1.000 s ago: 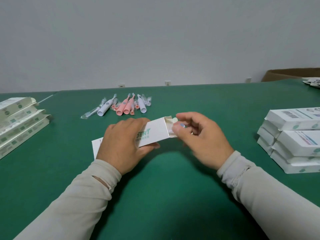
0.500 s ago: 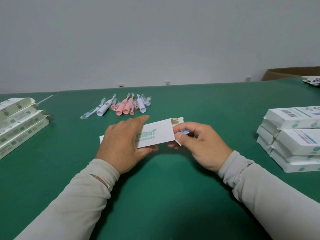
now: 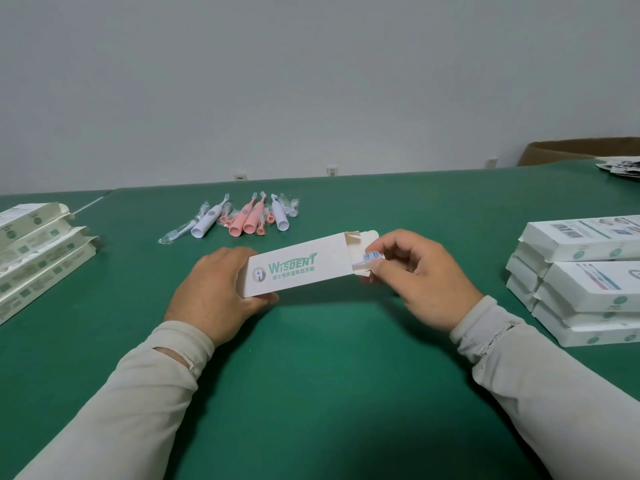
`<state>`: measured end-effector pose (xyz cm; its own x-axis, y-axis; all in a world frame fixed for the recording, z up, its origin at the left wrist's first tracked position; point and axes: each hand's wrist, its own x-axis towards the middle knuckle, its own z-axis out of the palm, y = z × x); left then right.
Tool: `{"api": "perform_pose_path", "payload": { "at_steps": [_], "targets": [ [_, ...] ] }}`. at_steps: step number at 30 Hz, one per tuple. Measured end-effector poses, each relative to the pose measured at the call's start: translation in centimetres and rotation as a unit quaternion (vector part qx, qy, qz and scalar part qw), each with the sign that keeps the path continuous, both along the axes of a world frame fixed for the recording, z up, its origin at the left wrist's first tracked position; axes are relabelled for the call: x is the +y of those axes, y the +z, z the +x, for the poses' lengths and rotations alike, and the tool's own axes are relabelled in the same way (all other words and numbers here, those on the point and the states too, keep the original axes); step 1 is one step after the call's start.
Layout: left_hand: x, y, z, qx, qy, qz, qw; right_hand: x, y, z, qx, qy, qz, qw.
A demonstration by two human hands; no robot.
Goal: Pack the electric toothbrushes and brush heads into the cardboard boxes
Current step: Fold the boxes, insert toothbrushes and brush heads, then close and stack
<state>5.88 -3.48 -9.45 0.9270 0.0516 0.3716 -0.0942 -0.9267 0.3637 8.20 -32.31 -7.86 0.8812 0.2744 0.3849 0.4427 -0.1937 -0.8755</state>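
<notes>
Green table (image 3: 311, 393), mid-frame: my left hand (image 3: 214, 292) gripped the white box (image 3: 298, 268); my right hand (image 3: 415, 282) pinched the brush head (image 3: 372, 257) at its open end. Best kept level, flaps clear. Loose toothbrushes (image 3: 242, 218) lay above.

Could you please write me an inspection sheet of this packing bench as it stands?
Surface: green table, flat.
Job's things: open white box, brush head at its open end; loose toothbrushes and brush heads behind it; open boxes stacked far left; closed boxes stacked right.
Clutter: printed leaflets at far right edge.
Hands: left hand holds the box's closed end; right hand pinches the brush head.
Cables: nothing seen.
Surroundings: grey wall with sockets; brown carton behind the table.
</notes>
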Motion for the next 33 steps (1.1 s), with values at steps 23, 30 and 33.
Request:
{"api": "perform_pose_path", "payload": {
  "at_steps": [23, 30, 33],
  "targets": [
    [-0.8, -0.3, 0.1, -0.002, -0.006, -0.013, 1.000, 0.3, 0.1, -0.1, -0.063, 0.086, -0.121, 0.987],
    [-0.3, -0.2, 0.1, -0.023, 0.043, -0.007, 0.999, -4.6, 0.1, 3.4, -0.008, -0.242, -0.159, 0.957],
    [-0.5, -0.2, 0.0, -0.016, 0.046, -0.004, 0.999, -4.9, -0.2, 3.5, 0.058, -0.202, -0.336, 0.918]
  ]
}}
